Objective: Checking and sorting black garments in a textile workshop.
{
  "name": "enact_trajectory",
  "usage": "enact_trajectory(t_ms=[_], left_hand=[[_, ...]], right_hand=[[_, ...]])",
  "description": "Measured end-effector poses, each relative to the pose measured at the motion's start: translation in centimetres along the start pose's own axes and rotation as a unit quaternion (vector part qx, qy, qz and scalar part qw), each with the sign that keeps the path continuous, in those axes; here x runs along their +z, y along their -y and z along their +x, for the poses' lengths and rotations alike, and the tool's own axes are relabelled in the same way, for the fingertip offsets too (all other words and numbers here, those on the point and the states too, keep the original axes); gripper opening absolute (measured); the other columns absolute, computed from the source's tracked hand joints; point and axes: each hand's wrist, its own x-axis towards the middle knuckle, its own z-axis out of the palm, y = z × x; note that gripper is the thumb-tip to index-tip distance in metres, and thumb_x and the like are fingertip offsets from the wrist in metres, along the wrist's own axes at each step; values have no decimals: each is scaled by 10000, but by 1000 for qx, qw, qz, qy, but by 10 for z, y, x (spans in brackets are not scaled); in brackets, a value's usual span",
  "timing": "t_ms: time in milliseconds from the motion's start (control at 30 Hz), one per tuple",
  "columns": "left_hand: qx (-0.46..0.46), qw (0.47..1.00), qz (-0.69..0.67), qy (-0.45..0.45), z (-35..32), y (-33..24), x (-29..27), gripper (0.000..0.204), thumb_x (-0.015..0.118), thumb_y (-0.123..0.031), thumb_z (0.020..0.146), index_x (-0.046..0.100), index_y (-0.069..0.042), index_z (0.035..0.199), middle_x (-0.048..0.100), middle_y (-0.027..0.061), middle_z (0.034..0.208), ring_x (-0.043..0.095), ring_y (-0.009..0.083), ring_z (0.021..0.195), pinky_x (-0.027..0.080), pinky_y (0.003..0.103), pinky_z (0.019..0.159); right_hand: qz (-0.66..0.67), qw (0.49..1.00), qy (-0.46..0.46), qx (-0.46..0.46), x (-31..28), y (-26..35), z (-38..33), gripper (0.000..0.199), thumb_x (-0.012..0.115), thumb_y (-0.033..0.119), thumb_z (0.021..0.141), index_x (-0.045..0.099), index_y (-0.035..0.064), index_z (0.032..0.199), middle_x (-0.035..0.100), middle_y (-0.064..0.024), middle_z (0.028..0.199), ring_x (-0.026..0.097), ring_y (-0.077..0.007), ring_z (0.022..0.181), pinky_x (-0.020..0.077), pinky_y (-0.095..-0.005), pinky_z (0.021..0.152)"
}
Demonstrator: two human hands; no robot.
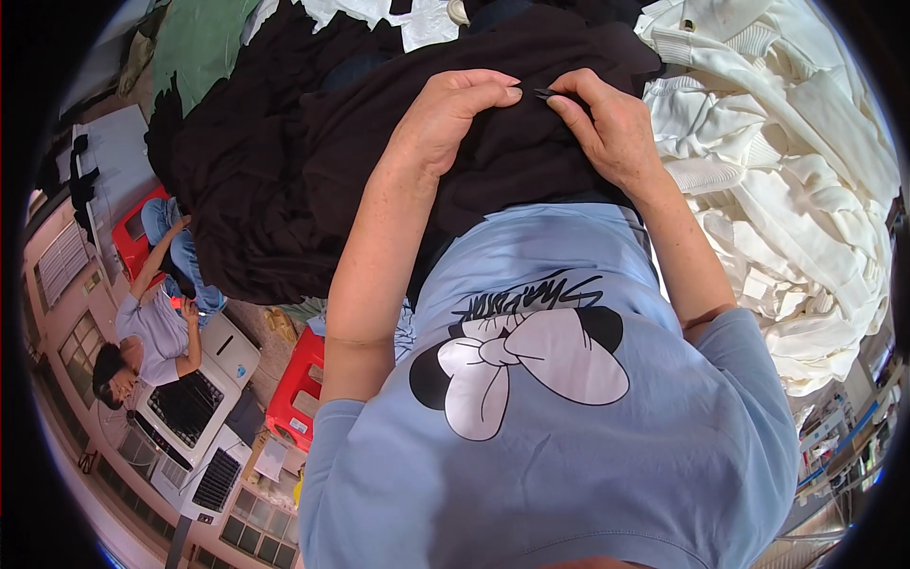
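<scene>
Dark brown-black cloth [379, 142] lies in a wide, folded pile in front of me. My left hand [455, 119] is above it, thumb and forefinger pinched together at the tips; what they hold, if anything, is too small to make out. A short gap away, my right hand [607, 128] pinches a small black pointed tool [543, 93] between thumb and forefinger. Its tip points toward my left fingertips, and the rest is hidden in the hand.
White knitted garments [787, 218] are heaped on the right. Green cloth [199, 47] lies at the far left. Left of me are a red stool [297, 389], a pale machine-like box [194, 408] and another person [152, 332] seated on a red chair [142, 228].
</scene>
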Motion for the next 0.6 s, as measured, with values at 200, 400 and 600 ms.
enact_trajectory(t_ms=[200, 400, 600], left_hand=[[5, 1000, 3, 3, 1, 2, -1, 253, 705, -113, 773, 693, 14, 992, 686, 31, 881, 585, 93, 877, 384, 229, 868], [2, 1000, 6, 8, 2, 2, -2, 251, 698, -109, 776, 693, 15, 995, 684, 29, 881, 583, 93, 871, 380, 229, 867], [-3, 1000, 3, 10, 3, 2, -2, 249, 693, -108, 779, 693, 16, 995, 685, 30, 881, 583, 92, 882, 380, 228, 873]], right_hand=[[1, 1000, 6, 6, 0, 0, 0, 163, 634, 244, 887, 606, 84, 903, 646, -72, 761, 634, -258, 678, 484, -333, 584], [28, 999, 22, 16, 0, -2, 0, 165, 631, 242, 891, 605, 81, 914, 650, -73, 773, 637, -259, 691, 488, -332, 598], [42, 998, 23, 30, 2, -3, 0, 163, 630, 242, 893, 601, 85, 923, 652, -70, 780, 639, -257, 698, 489, -331, 607]])
